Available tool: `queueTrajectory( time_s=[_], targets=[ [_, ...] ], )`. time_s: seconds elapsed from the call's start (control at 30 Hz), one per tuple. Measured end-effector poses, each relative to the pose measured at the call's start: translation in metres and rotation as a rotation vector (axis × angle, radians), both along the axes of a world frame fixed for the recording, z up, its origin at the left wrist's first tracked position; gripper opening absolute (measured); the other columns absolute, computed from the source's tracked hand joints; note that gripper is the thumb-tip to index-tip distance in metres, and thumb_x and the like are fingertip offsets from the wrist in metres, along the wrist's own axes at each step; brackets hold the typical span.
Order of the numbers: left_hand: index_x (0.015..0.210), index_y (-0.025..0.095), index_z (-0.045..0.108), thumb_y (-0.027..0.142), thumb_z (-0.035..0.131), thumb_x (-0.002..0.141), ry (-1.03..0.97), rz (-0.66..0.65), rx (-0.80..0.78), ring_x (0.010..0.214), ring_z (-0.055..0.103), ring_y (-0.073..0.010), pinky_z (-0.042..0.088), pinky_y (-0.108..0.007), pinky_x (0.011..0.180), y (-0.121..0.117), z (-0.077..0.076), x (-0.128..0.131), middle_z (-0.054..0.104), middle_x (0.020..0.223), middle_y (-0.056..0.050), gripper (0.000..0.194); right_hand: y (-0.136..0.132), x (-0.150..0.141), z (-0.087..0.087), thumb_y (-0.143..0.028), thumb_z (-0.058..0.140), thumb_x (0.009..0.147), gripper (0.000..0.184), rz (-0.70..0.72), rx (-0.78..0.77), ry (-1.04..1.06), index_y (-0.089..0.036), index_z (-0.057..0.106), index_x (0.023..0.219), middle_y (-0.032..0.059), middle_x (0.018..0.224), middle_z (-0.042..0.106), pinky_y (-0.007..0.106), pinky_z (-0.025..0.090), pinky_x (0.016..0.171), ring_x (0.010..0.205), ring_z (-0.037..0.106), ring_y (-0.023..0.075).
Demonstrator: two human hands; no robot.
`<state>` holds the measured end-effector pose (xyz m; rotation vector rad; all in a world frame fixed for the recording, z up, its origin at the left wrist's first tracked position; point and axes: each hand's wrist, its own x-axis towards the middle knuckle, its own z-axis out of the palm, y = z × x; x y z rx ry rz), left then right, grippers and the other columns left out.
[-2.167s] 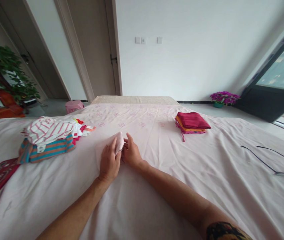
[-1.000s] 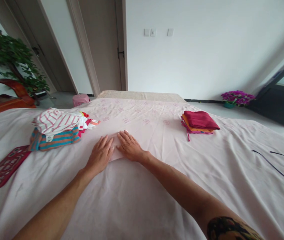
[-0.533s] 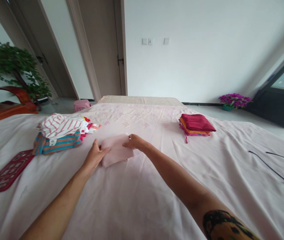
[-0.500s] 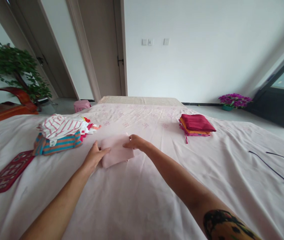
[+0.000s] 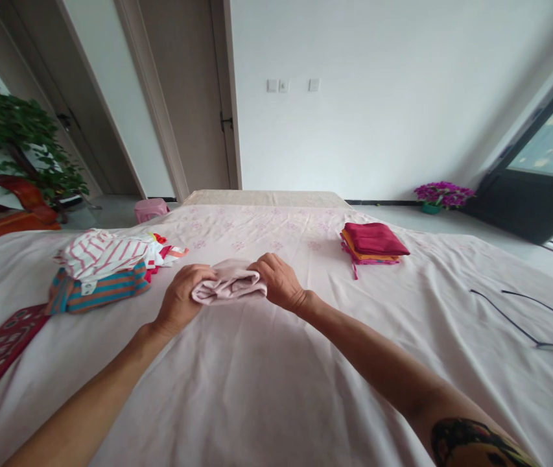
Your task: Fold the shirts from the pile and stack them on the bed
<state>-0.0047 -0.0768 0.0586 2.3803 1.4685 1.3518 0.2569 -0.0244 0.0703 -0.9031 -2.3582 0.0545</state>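
Observation:
A pale pink folded garment (image 5: 230, 288) is held between my two hands, its layered, rolled edge turned toward me. My left hand (image 5: 185, 292) grips its left end, fingers over the top. My right hand (image 5: 279, 280) is closed round the right end. The exact kind of garment cannot be made out. Left of it lies a loose heap with a red-and-white striped cloth (image 5: 104, 251) on top of a blue-and-brown striped garment (image 5: 98, 285). To the right stands a neat stack topped by a dark red folded cloth (image 5: 376, 239), with orange beneath.
A pale pink sheet (image 5: 257, 389) covers the broad surface. A dark red patterned mat (image 5: 4, 350) lies at the left, and eyeglasses (image 5: 539, 340) rest at the right. Beyond are a pink stool (image 5: 151, 209), purple flowers (image 5: 444, 193) and a wooden chair (image 5: 18, 201).
The pink garment was lying flat with its smooth face up; now it is tipped up with its folded edge facing me. Both hands have closed round its ends. The view has shifted slightly right.

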Motion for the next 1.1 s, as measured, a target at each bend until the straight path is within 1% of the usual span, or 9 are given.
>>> queueTrajectory(
  time_s=[0.1, 0.17, 0.3, 0.43, 0.5, 0.63, 0.8, 0.93, 1.1],
  targets=[
    [0.096, 0.022, 0.065, 0.010, 0.049, 0.083, 0.231, -0.131, -0.066, 0.107, 0.062, -0.0181, 0.049, -0.034, 0.098, -0.005, -0.020, 0.002, 0.069, 0.106, -0.005, 0.024, -0.003, 0.019, -0.021, -0.010, 0.047, 0.091, 0.032, 0.115, -0.022, -0.173, -0.020, 0.063, 0.116, 0.0096, 0.107, 0.060, 0.032, 0.046, 0.086, 0.099, 0.053, 0.0209],
    [0.096, 0.023, 0.065, 0.004, 0.041, 0.082, 0.277, -0.144, -0.124, 0.105, 0.064, -0.0156, 0.050, -0.030, 0.095, -0.011, -0.026, 0.002, 0.069, 0.106, -0.003, 0.034, -0.005, 0.031, -0.030, -0.002, 0.046, 0.084, 0.042, 0.165, -0.108, -0.159, -0.021, 0.062, 0.118, 0.0081, 0.110, 0.060, 0.030, 0.047, 0.085, 0.101, 0.055, 0.0193],
    [0.087, 0.022, 0.063, -0.001, 0.032, 0.079, 0.184, -0.069, -0.118, 0.107, 0.063, -0.0149, 0.049, -0.030, 0.097, -0.025, -0.012, 0.016, 0.069, 0.104, -0.003, 0.039, -0.006, 0.039, -0.034, 0.006, 0.043, 0.071, 0.049, 0.000, -0.351, 0.129, -0.018, 0.065, 0.108, 0.0057, 0.107, 0.064, 0.025, 0.049, 0.081, 0.090, 0.061, 0.0137],
    [0.108, 0.023, 0.062, 0.020, 0.052, 0.088, 0.278, -0.065, -0.066, 0.112, 0.060, -0.0204, 0.047, -0.035, 0.098, -0.036, 0.001, 0.052, 0.065, 0.117, -0.006, 0.022, 0.005, 0.029, -0.034, -0.007, 0.050, 0.079, 0.035, -0.188, -0.795, 0.344, -0.017, 0.065, 0.108, 0.0053, 0.097, 0.070, 0.022, 0.048, 0.058, 0.072, 0.065, 0.0130],
    [0.116, 0.023, 0.059, 0.029, 0.065, 0.083, 0.383, -0.012, -0.014, 0.110, 0.059, -0.0253, 0.047, -0.040, 0.095, -0.040, -0.003, 0.071, 0.063, 0.119, -0.009, 0.034, 0.012, 0.022, -0.035, -0.016, 0.051, 0.083, 0.028, -0.215, -0.967, 0.390, -0.016, 0.066, 0.108, 0.0060, 0.093, 0.072, 0.020, 0.043, 0.046, 0.063, 0.065, 0.0128],
    [0.113, 0.022, 0.059, 0.020, 0.067, 0.079, 0.460, 0.096, 0.034, 0.100, 0.058, -0.0277, 0.047, -0.042, 0.086, -0.043, -0.021, 0.092, 0.063, 0.107, -0.010, 0.034, 0.025, 0.012, -0.030, -0.026, 0.051, 0.087, 0.020, -0.245, -0.936, 0.348, -0.015, 0.068, 0.083, 0.0065, 0.085, 0.073, 0.019, 0.037, 0.041, 0.054, 0.062, 0.0114],
    [0.104, 0.022, 0.058, 0.005, 0.058, 0.079, 0.378, 0.072, 0.065, 0.093, 0.058, -0.0246, 0.049, -0.040, 0.084, -0.039, -0.029, 0.093, 0.062, 0.094, -0.007, 0.030, 0.031, 0.001, -0.009, -0.032, 0.051, 0.090, 0.033, -0.241, -0.879, 0.164, -0.013, 0.064, 0.065, 0.0077, 0.061, 0.067, 0.021, 0.041, 0.044, 0.046, 0.060, 0.0131],
    [0.106, 0.023, 0.055, 0.004, 0.053, 0.082, 0.238, 0.047, 0.123, 0.097, 0.058, -0.0233, 0.050, -0.038, 0.086, -0.038, -0.029, 0.087, 0.061, 0.099, -0.007, 0.031, 0.028, -0.010, -0.001, -0.027, 0.061, 0.084, 0.019, -0.201, -1.003, 0.297, -0.011, 0.070, 0.093, 0.0046, 0.060, 0.065, 0.023, 0.047, 0.047, 0.048, 0.060, 0.0142],
    [0.105, 0.022, 0.053, 0.002, 0.052, 0.081, 0.218, 0.031, 0.143, 0.095, 0.058, -0.0223, 0.050, -0.037, 0.084, -0.042, -0.032, 0.083, 0.062, 0.099, -0.006, 0.031, 0.020, -0.013, -0.005, -0.010, 0.059, 0.078, 0.042, -0.134, -1.083, 0.599, -0.010, 0.063, 0.120, 0.0028, 0.075, 0.066, 0.019, 0.047, 0.048, 0.055, 0.056, 0.0095]
  ],
)
